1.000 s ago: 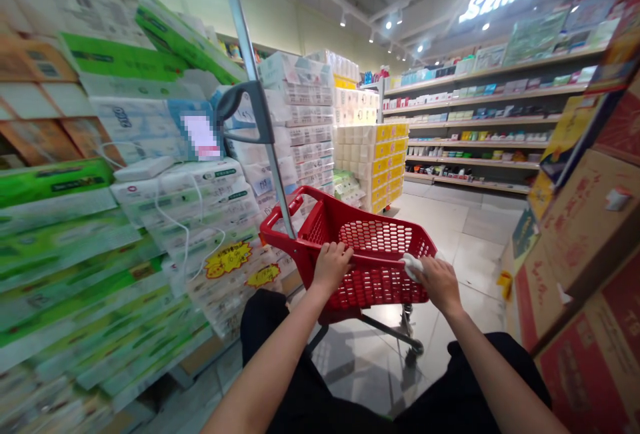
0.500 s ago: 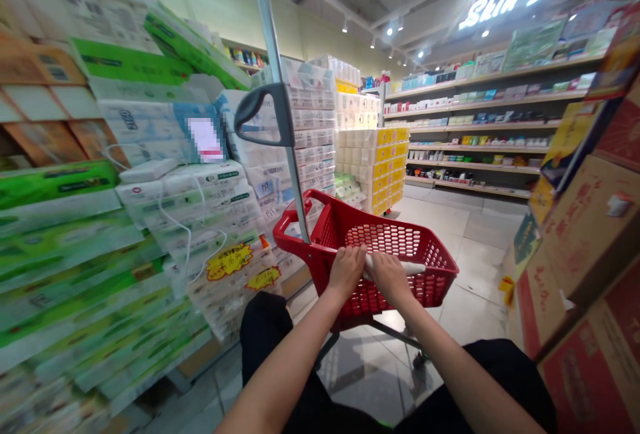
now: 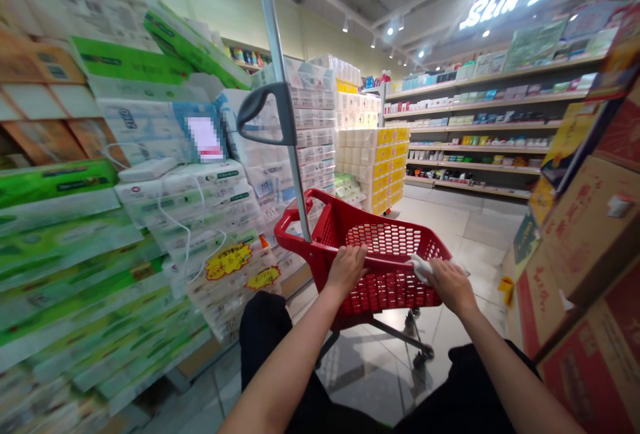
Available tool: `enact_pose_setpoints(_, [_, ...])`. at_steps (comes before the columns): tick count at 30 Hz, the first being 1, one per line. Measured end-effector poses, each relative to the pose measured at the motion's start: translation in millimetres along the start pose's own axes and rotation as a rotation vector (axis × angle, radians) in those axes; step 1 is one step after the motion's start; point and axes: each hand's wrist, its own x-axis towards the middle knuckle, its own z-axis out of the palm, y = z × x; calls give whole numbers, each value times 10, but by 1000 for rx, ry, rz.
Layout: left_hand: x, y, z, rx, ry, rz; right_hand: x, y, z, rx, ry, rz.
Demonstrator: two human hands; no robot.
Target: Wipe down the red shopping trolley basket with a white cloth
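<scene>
A red plastic shopping cart [image 3: 320,251] with a perforated basket stands in front of me, its side towards me. My left hand [image 3: 348,267] is closed over the near top rim, close to the middle. Farther right along that rim, my right hand [image 3: 450,282] presses a crumpled white cloth [image 3: 423,269] against the edge, fingers bent over it. Part of the cloth is hidden under the fingers. A metal pole [image 3: 293,167] with a grey loop handle [image 3: 267,114] rises by the cart's handle end. The visible part of the basket holds nothing I can make out.
Stacked tissue packs [image 3: 65,241] line the left side, with a white cable [image 3: 187,234] hanging down. Cardboard boxes [image 3: 575,241] are piled at the right. Shelves of goods [image 3: 475,121] stand at the back, beyond the tiled floor [image 3: 480,221].
My right hand has slid right along the rim, away from my left hand, taking the white cloth with it. The cloth is now bunched. My left hand stays put.
</scene>
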Motion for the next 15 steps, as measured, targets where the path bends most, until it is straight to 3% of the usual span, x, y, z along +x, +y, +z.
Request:
enact_pose_setpoints(3, [8,3,12,7,6,-16,-73,130,17,-4,-10,60])
enact_pose_setpoints(5, [16,6,24,20,14,-24,-41,47,-1,-3,-17,69])
enact_pose_setpoints(7, [28,13,40,37,20,-34,67,-184,-28,12,-20,45])
enact_pose_setpoints(13, [46,59,76,71,23,-25,556,-1257,-28,118,7,-89])
enact_pose_setpoints(15, [37,71,72,77,26,-16,618,-1421,-22,136,30,-95])
